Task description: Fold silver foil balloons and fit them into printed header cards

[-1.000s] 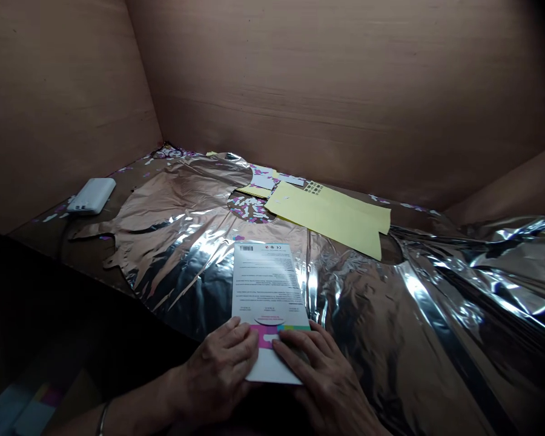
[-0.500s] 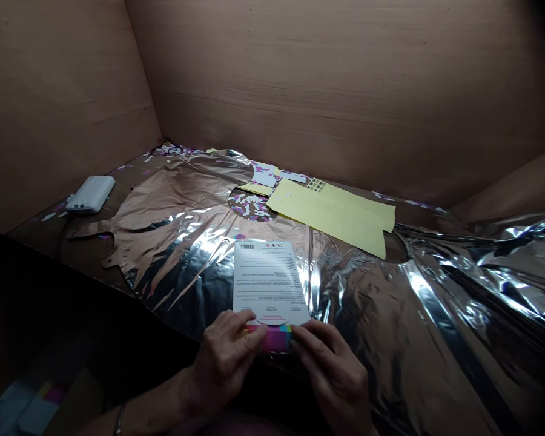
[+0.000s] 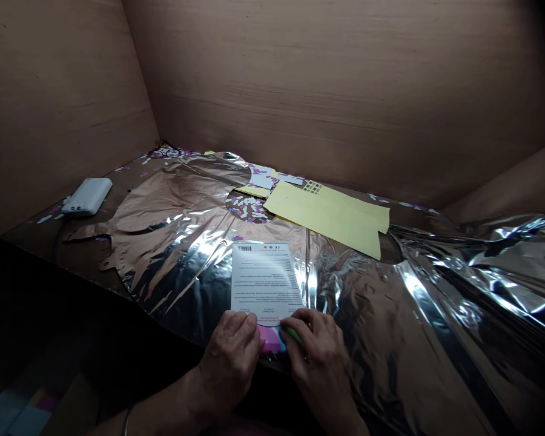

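A white printed card sleeve (image 3: pixel 266 278), with small text and a barcode, lies flat on a shiny foil sheet (image 3: pixel 163 206). From its near edge shows a pink and blue piece (image 3: pixel 269 339), with a bit of green by the right fingers; its full shape is hidden. My left hand (image 3: pixel 231 348) is closed at the sleeve's near left corner, its thumb against the pink piece. Thumb and fingers of my right hand (image 3: pixel 318 345) pinch the near right corner and the coloured piece's side.
Yellow paper sheets (image 3: pixel 331 212) lie behind the sleeve, and paper scraps (image 3: pixel 249 209) show through a round hole in the foil. A white power bank (image 3: pixel 88 197) sits at left. Glasses (image 3: pixel 164 151) rest in the far corner. Wooden panels (image 3: pixel 322 91) rise behind.
Both hands have shifted on the near edge. My right fingers have moved inward and a green bit now shows beside them; my left fingers are more tightly curled. The sleeve stays nearly in place.
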A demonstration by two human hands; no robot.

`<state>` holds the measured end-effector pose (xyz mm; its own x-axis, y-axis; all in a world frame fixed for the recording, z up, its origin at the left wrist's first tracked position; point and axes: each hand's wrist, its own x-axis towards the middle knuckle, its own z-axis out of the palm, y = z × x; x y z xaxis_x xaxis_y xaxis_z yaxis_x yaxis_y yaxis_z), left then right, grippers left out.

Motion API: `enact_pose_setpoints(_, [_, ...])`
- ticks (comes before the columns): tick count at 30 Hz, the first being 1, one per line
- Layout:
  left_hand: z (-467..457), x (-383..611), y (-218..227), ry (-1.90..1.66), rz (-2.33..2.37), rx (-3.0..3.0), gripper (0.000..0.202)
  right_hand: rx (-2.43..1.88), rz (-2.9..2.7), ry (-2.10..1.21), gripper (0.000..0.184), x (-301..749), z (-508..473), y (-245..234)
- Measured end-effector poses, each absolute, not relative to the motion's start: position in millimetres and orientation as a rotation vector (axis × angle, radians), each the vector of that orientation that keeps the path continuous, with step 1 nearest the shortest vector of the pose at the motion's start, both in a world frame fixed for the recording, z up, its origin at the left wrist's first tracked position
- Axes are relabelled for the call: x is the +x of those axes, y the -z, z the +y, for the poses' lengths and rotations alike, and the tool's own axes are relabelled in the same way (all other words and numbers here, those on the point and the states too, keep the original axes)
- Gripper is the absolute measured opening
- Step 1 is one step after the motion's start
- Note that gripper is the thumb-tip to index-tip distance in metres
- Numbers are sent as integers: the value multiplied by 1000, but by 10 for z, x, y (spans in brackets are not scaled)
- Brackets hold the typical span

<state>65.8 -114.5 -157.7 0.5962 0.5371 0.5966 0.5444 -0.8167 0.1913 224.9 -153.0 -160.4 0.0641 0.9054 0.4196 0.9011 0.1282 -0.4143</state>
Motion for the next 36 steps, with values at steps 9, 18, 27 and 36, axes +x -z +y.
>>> enact_pose_setpoints(9, [-1119,738,1681,736,-1053,-2651,35,-1846,-1800,164,19,2200,-1419,1662])
enact_pose_setpoints(18, [-1362,359,1841,805,-673,-2683,35,-1494,-2081,146,18,2287,-1700,1703])
enact_pose_setpoints(27, [-1076,447,1147,1301,-399,-2720,35,-1054,-2133,430,28,2432,-1533,1243])
enact_pose_setpoints(36, [-595,828,-105,1781,-1189,-3484,15,-1231,-2022,-209,21,2666,-1175,145])
